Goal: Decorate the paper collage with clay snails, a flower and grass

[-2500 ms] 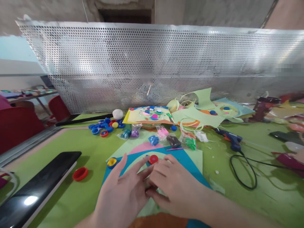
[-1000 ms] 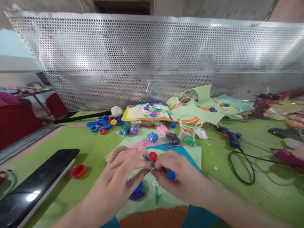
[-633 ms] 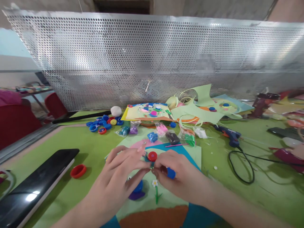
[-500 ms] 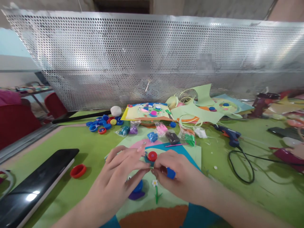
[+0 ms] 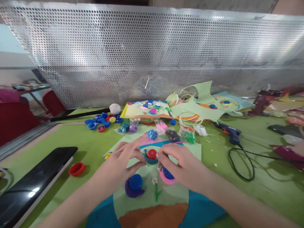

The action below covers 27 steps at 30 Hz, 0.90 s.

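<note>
My left hand (image 5: 124,160) is curled, with thumb and forefinger close together. A thin green strand (image 5: 147,164), seemingly modelling clay, shows at the thumb tip. My right hand (image 5: 181,161) is closed in a pinch; what it holds, if anything, is too small to make out. Between the hands lies a red-capped teal clay snail (image 5: 152,154) on the pale green paper picture (image 5: 135,205). Below the left hand sits a purple snail with a blue cap (image 5: 135,183). A pink snail with a blue cap (image 5: 167,177) is partly hidden by my right hand. A white clay flower (image 5: 155,181) has a green stem.
Bagged clay (image 5: 172,136) lies behind the picture. Bottle caps (image 5: 102,122) are piled at the back left, near a red ring (image 5: 77,169) and a black phone (image 5: 39,183). A glue gun (image 5: 231,134) with its cord lies right, before a perforated metal panel (image 5: 106,57).
My hands have moved apart from their shared pinch, the left to the left and the right slightly up. More of the purple and pink snails shows. The view has tilted slightly downward.
</note>
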Available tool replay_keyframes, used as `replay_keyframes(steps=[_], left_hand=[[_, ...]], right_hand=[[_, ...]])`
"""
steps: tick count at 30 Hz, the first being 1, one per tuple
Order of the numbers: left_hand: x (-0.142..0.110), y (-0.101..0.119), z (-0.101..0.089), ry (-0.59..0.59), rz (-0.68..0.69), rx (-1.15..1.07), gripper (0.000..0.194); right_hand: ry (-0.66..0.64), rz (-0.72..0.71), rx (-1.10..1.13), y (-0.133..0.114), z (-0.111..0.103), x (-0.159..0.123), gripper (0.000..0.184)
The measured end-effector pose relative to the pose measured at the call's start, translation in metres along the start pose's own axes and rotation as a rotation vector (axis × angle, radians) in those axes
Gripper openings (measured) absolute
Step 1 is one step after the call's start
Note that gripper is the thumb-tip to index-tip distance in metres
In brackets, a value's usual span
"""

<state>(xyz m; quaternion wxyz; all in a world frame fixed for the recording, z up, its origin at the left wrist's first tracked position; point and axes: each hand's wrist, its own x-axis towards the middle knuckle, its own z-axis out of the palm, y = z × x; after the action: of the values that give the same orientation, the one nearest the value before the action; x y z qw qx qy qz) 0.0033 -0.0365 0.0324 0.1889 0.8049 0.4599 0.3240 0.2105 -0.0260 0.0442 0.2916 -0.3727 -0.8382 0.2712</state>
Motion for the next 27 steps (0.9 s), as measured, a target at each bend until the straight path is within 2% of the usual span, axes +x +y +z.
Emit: replay_keyframes(steps=[2, 4, 7, 10, 17, 24, 27], left_hand=[[0.001, -0.010, 0.001, -0.058, -0.011, 0.005, 0.057], [0.001, -0.017, 0.002, -0.120, -0.021, 0.016, 0.066], [0.002, -0.023, 0.002, -0.194, -0.043, 0.039, 0.067], [0.003, -0.024, 0.003, -0.248, -0.056, 0.061, 0.066], [0.005, -0.016, 0.002, -0.339, -0.062, 0.183, 0.069], [0.008, -0.010, -0.002, -0.418, -0.034, 0.404, 0.084], [0.009, -0.007, -0.003, -0.465, -0.006, 0.485, 0.091]], right_hand=[[-0.033, 0.012, -0.044, 0.002, 0.001, 0.001, 0.022], [-0.080, -0.019, -0.104, 0.004, 0.003, 0.001, 0.014], [-0.159, -0.084, -0.170, 0.006, 0.007, 0.000, 0.012], [-0.227, -0.138, -0.210, 0.007, 0.011, -0.002, 0.019], [-0.342, -0.147, -0.326, 0.005, 0.016, -0.002, 0.031], [-0.355, -0.148, -0.352, 0.006, 0.016, -0.001, 0.029], [-0.363, -0.160, -0.372, 0.007, 0.018, 0.000, 0.035]])
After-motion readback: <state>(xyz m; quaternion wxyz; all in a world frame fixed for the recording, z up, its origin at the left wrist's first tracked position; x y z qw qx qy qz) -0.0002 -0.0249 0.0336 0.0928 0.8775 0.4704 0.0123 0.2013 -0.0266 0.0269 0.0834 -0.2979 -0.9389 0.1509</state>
